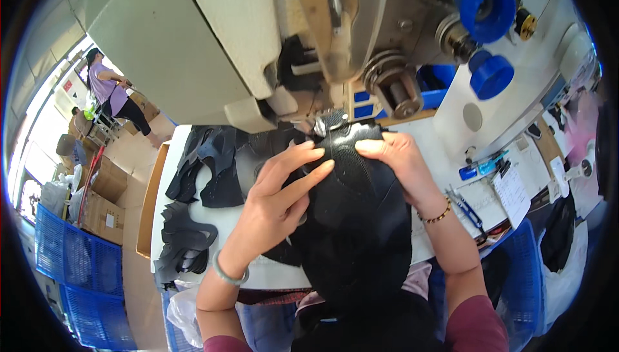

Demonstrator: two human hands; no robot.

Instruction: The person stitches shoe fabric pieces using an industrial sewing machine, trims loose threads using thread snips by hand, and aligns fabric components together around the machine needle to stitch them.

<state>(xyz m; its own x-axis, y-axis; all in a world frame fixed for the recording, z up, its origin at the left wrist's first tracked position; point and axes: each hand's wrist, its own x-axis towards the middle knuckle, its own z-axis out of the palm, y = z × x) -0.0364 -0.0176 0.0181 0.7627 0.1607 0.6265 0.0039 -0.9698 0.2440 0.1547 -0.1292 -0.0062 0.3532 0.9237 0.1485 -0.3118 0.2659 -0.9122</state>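
A black leather-like piece [348, 168], with rows of small holes or stitches, lies under the presser foot [330, 122] of a sewing machine [225, 42]. It looks like a shoe upper. My left hand [274, 191] comes in from the left, two fingertips pressed on the piece just in front of the foot and the other fingers curled. On the right side, my right hand [400, 162] grips its edge, thumb on top and fingers hidden beneath. Below, the piece runs into a large dark mass [358, 236] whose parts I cannot separate. The needle is not clearly visible.
Stacked black cut pieces [219, 165] lie left on the white table [277, 274]. At right are tweezers [467, 210], a paper sheet [512, 194] and machine knobs [483, 10]. Blue crates [80, 249] and cardboard boxes [103, 213] stand left; another person [109, 88] is farther back.
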